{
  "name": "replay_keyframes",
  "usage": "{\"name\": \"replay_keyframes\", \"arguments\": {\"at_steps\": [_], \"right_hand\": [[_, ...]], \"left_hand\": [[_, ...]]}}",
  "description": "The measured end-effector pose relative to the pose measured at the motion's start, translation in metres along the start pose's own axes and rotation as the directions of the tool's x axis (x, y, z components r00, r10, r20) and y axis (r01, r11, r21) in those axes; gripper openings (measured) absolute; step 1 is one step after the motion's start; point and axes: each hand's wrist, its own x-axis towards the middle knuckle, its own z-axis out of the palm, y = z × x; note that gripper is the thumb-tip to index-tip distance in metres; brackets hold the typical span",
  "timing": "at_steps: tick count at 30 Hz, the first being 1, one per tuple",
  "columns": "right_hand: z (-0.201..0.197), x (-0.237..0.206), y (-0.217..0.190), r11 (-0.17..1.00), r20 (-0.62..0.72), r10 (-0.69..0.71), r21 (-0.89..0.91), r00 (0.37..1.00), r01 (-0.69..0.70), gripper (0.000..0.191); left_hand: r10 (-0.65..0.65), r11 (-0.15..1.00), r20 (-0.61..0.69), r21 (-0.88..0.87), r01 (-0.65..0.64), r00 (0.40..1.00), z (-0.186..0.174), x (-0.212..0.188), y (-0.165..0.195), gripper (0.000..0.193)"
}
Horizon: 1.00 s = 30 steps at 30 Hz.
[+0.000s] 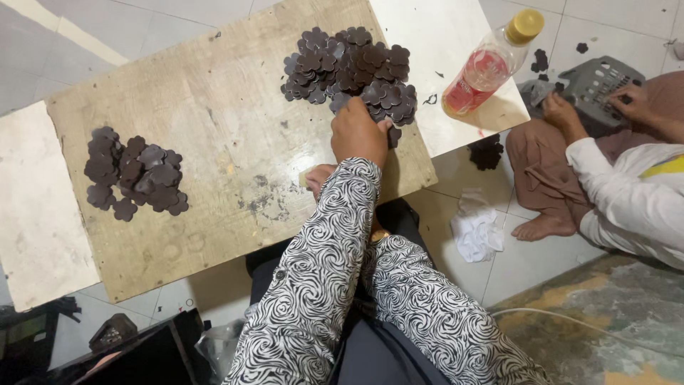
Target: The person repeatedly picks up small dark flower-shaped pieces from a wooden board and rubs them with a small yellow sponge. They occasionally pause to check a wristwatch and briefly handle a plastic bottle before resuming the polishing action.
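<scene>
My left hand point(358, 132) reaches across to the near edge of a large heap of dark brown flower-shaped pieces point(349, 68) on a worn wooden board point(214, 107). Its fingers are curled down, pinching one dark piece point(394, 136) at the thumb. My right hand point(318, 178) lies on the board just below, mostly hidden under my left patterned sleeve, and holds a small pale object point(303, 177) at its fingertips. A smaller heap of the same dark pieces point(134, 173) sits at the board's left side.
A plastic bottle point(489, 65) with red liquid and a yellow cap lies on the white slab beside the board. Another person sits on the tiled floor at right, both hands on a grey perforated basket point(595, 84). A white cloth point(477, 232) and stray dark pieces lie on the floor.
</scene>
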Motion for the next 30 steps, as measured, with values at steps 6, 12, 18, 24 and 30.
{"name": "replay_keyframes", "arguments": {"at_steps": [6,12,18,24,30], "right_hand": [[0.004,-0.002,-0.001,0.999,-0.002,0.045,-0.019,0.999,-0.045,0.031],[0.021,0.009,0.006,0.997,-0.01,0.062,-0.037,0.998,-0.062,0.031],[0.015,0.0,0.01,0.99,-0.16,-0.096,0.084,0.982,0.111,0.014],[-0.008,-0.017,-0.008,0.713,-0.041,0.445,0.621,0.895,-0.326,0.021],[-0.055,-0.031,-0.091,0.897,-0.189,-0.052,0.422,0.981,0.129,0.022]], "left_hand": [[0.006,0.937,0.041,-0.35,0.009,0.999,-0.02,-0.006,-0.008,0.04],[-0.061,0.477,0.185,-0.858,0.192,0.981,-0.088,-0.049,-0.036,0.02],[-0.131,0.262,0.319,-0.902,0.343,0.939,-0.17,-0.097,-0.072,0.028],[-0.005,0.178,0.308,-0.936,0.304,0.951,-0.193,-0.129,-0.088,0.042],[0.049,0.149,0.196,-0.971,0.187,0.979,-0.188,-0.145,-0.073,0.026]]}}
